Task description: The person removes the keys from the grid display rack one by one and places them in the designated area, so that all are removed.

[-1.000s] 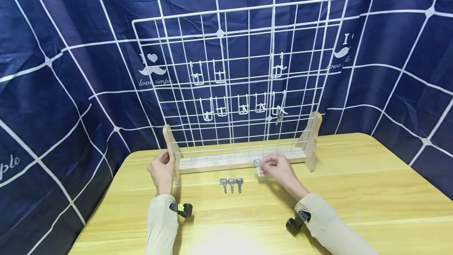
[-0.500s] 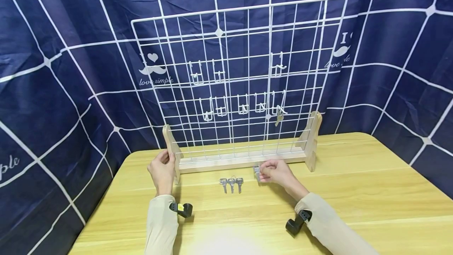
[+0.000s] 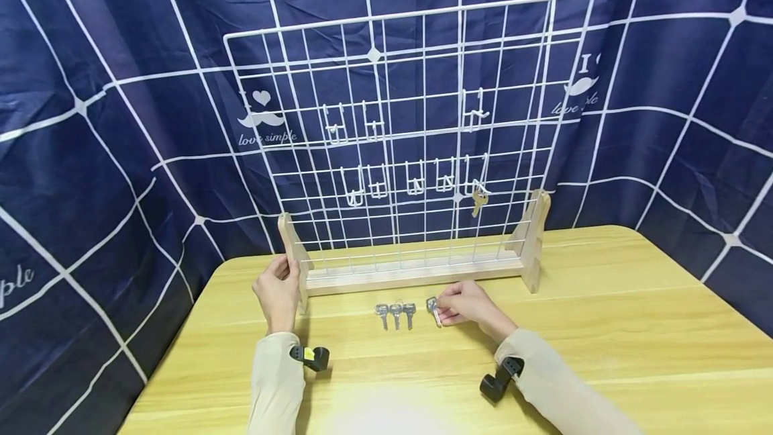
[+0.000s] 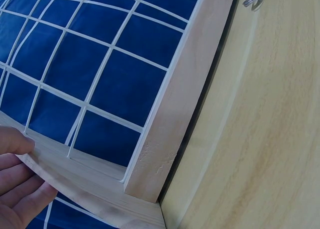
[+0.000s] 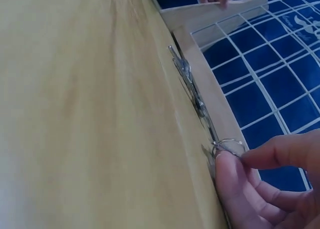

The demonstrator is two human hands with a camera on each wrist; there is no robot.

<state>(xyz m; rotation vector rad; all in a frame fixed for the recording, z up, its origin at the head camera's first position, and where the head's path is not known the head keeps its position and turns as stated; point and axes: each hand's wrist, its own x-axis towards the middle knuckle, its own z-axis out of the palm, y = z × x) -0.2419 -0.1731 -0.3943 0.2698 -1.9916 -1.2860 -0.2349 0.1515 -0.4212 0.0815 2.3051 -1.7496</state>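
My left hand [image 3: 278, 291] grips the left wooden upright [image 3: 294, 247] of a white wire grid rack [image 3: 403, 119], thumb and fingers on either side of it in the left wrist view. In my right hand [image 3: 470, 304], thumb and forefinger pinch a silver key [image 3: 432, 307], whose ring [image 5: 232, 145] shows above the fingertips in the right wrist view. To its left, several silver keys [image 3: 396, 311] lie in a row on the table [image 3: 374, 368]. One more key [image 3: 480, 201] hangs from the lower right hook on the rack.
Several white wire hooks [image 3: 415, 184] hang on the grid in two rows. The rack's wooden base [image 3: 410, 275] stands along the back of the table. Behind it hangs a dark blue curtain [image 3: 121, 119] with white lines.
My right hand has come down toward me with the key, from near the rack base to beside the row of keys. The hanging key has turned. My left hand has stayed put.
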